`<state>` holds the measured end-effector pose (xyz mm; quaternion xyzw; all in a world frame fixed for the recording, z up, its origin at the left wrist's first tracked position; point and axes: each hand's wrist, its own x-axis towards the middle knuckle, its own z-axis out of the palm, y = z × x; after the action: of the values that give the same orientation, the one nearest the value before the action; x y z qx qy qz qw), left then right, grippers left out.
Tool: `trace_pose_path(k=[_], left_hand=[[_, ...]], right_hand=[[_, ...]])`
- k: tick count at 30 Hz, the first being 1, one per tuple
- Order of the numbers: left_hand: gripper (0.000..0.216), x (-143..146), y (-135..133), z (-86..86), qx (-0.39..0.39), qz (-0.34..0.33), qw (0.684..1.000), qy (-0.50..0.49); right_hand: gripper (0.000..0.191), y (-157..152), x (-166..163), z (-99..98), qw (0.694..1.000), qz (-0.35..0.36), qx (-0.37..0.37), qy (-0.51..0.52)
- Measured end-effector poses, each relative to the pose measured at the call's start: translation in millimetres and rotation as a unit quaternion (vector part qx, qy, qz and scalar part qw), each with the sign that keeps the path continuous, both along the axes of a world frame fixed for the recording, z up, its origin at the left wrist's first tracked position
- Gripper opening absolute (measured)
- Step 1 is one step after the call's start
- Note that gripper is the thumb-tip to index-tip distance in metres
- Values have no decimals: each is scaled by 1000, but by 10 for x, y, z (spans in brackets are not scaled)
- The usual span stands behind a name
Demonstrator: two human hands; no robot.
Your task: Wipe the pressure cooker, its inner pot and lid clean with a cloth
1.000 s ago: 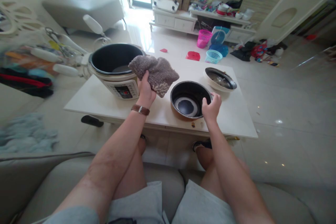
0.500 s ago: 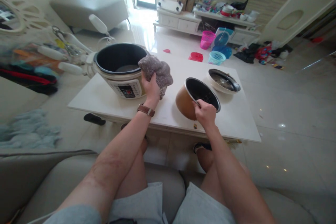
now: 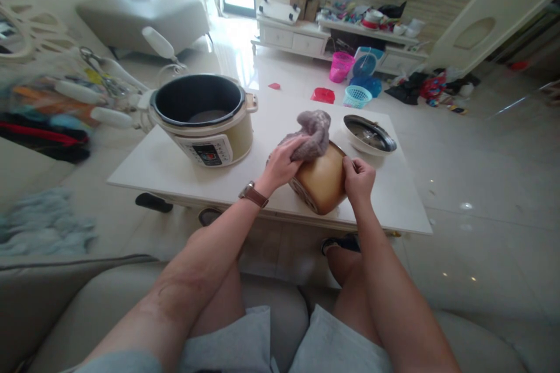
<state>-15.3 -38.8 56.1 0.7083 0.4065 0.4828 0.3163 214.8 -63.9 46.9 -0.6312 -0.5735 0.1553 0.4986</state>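
My left hand [image 3: 282, 164] is closed around a grey-brown cloth [image 3: 315, 131], which lies against the upper side of a golden-brown inner pot [image 3: 326, 180]. The pot is tipped on its side over the white table, its base toward me and its mouth facing away, so the inside is hidden. Gripping the pot's rim on the right is my right hand [image 3: 359, 179]. To the left stands the pressure cooker body [image 3: 219, 145], lidless, with a dark interior and a control panel in front. A round lid [image 3: 370, 135] rests upside down at the table's right.
The white table [image 3: 389, 204] stands before the sofa [image 3: 109, 297] where I sit. Beyond it are a pink basket [image 3: 340, 67], a red basin [image 3: 322, 95] and a light-blue basket [image 3: 356, 97] on the floor. A lamp-like fixture [image 3: 111, 118] borders the table's left end.
My left hand has carried the cloth right, from beside the cooker onto the pot. My right hand has turned the pot so its mouth faces away and its outer side shows.
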Motion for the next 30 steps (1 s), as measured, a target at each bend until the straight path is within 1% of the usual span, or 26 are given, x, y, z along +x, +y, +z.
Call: trace_pose_path(k=[2, 4, 6, 8, 10, 11, 13, 15, 18, 20, 21, 23, 26, 28, 30], left_hand=[[47, 20, -54, 53, 31, -65, 995, 64], [44, 20, -79, 95, 45, -88, 990, 100], [46, 12, -78, 117, 44, -84, 989, 117], [57, 5, -57, 116, 37, -73, 990, 117], [67, 1, -16, 85, 25, -61, 993, 96], [69, -1, 11, 58, 16, -55, 995, 79], [63, -6, 79, -22, -19, -38, 998, 36], [55, -14, 153, -125, -79, -15, 997, -15], [55, -27, 244, -276, -183, 30, 980, -74], [56, -29, 271, -336, -216, 48, 972, -81], [55, -28, 271, -346, -216, 54, 972, -74], [51, -17, 244, -329, -182, 57, 980, -48], [47, 10, 145, -231, -73, 40, 996, 8], [50, 32, 56, -150, 3, 18, 998, 60], [55, 52, -25, -81, 59, -8, 991, 117]], right_hand=[[58, 12, 10, -2, 1000, -10, -4, 0], [60, 18, 27, -10, 1000, -18, -8, -4], [62, 20, 38, -24, 1000, -20, -14, -6], [63, 22, 41, -39, 1000, -22, -15, -4], [63, 25, 40, -53, 1000, -28, -9, -4], [63, 27, 40, -58, 999, -32, -7, -5], [63, 29, 42, -68, 999, -38, -7, -4], [64, 31, 49, -76, 999, -37, -8, 1], [65, 31, 60, -84, 1000, -29, -1, -1], [65, 32, 63, -83, 1000, -28, 3, -10], [65, 33, 63, -82, 1000, -28, 4, -14], [65, 36, 61, -78, 999, -28, 0, -18], [66, 45, 64, -81, 999, -25, -5, -19], [66, 52, 71, -92, 1000, -22, -4, -20], [65, 58, 80, -102, 999, -22, -8, -25]])
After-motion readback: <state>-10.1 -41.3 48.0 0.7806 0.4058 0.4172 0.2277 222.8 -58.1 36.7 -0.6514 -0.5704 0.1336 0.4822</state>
